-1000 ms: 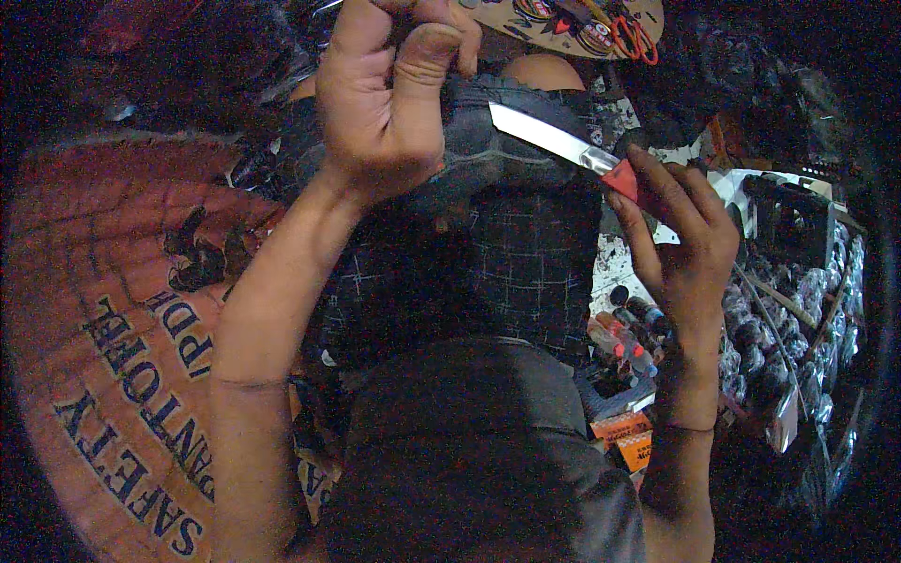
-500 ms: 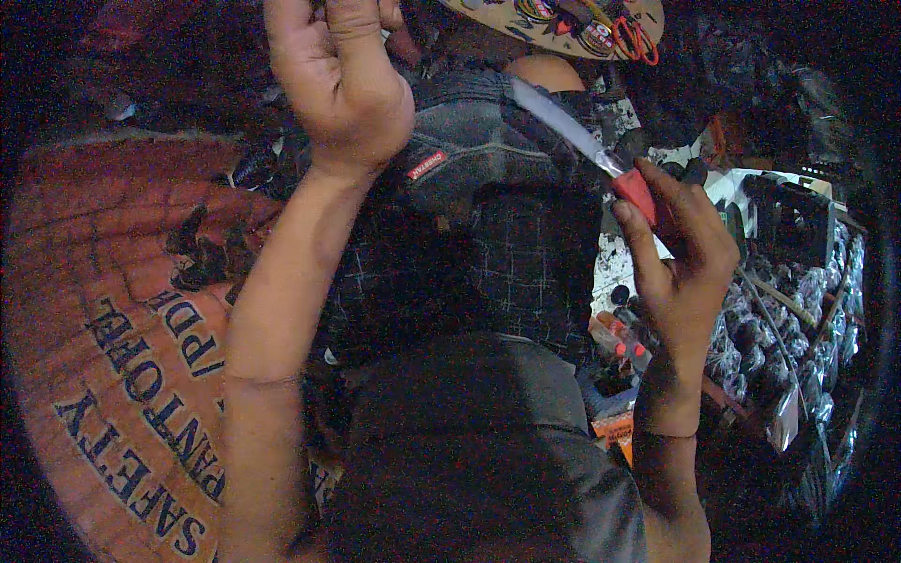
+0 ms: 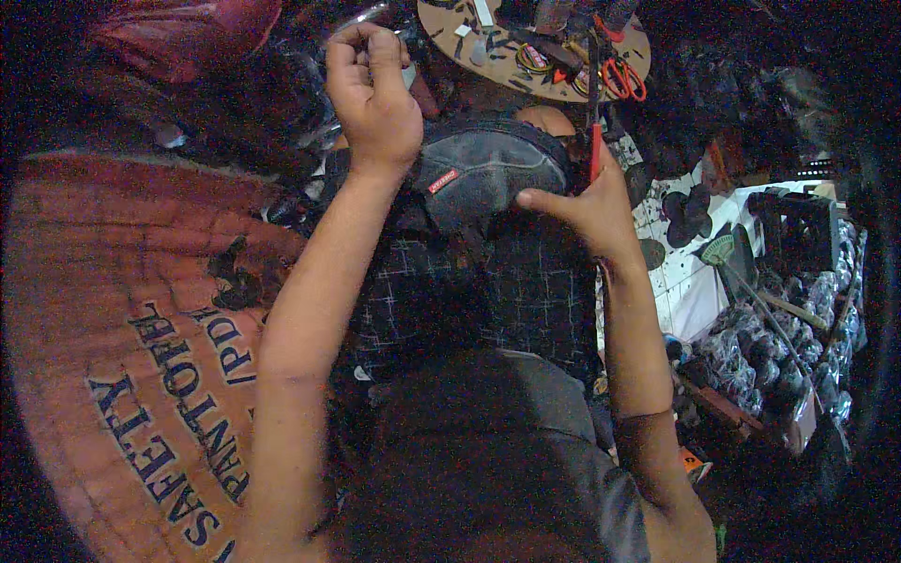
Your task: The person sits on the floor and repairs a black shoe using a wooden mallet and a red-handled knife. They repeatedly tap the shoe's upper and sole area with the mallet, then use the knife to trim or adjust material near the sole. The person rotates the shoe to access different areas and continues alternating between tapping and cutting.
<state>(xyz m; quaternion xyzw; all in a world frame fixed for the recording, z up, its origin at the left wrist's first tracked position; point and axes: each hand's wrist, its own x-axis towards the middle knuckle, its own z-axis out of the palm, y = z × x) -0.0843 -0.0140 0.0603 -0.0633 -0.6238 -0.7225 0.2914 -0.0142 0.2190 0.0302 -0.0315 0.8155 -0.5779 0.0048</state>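
Note:
Across my lap lies a black shoe (image 3: 497,178) with a small red label on its side. My right hand (image 3: 601,211) holds a knife (image 3: 596,150) by its red handle, the narrow blade pointing away from me. The thumb of that hand is stretched out to the left, over or against the shoe's near side. Beyond the shoe's left end, my left hand (image 3: 377,103) is raised with its fingers curled in. Whatever those fingers may hold is hidden; a pale bit shows beside them.
A round board (image 3: 507,80) ahead carries orange-handled scissors (image 3: 624,80), coiled bands and dark scraps. An orange printed sack (image 3: 141,281) spreads at the left. On the right are many plastic-wrapped dark items (image 3: 760,366), a black crate (image 3: 798,230) and a green-headed brush (image 3: 718,249).
My right hand has moved left and turned, bringing the knife from a slant to nearly upright in the view. The left hand sits lower and farther right. More of the round board shows.

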